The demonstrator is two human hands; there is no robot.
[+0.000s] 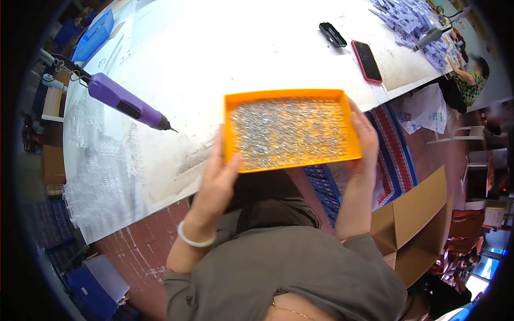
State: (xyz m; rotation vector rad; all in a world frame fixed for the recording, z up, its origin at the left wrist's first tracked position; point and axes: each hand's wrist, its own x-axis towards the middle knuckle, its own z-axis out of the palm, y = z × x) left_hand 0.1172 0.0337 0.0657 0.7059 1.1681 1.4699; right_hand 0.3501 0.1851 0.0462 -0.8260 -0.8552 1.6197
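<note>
An orange rectangular plastic tray [353, 140] is held between my two hands over the near edge of the white table. Many small, shiny, silvery metal pieces [265, 128] cover its bottom; they are too small to name, and orange shows between them toward the right. My left hand [218, 175] grips the tray's left end at the near corner, thumb over the rim. On the opposite end, my right hand [365, 135] is wrapped round the side wall, some fingers hidden beneath. A purple electric screwdriver [122, 99] hangs to the left, its thin bit pointing toward the tray.
Clear plastic pieces [99, 176] lie along the table's left side. Farther back are a blue basket [95, 36], a black case [333, 35] and a red-edged phone [367, 61]. Pale purple parts [409, 24] are heaped far right, near another person [470, 80]. An open cardboard box [420, 211] stands right.
</note>
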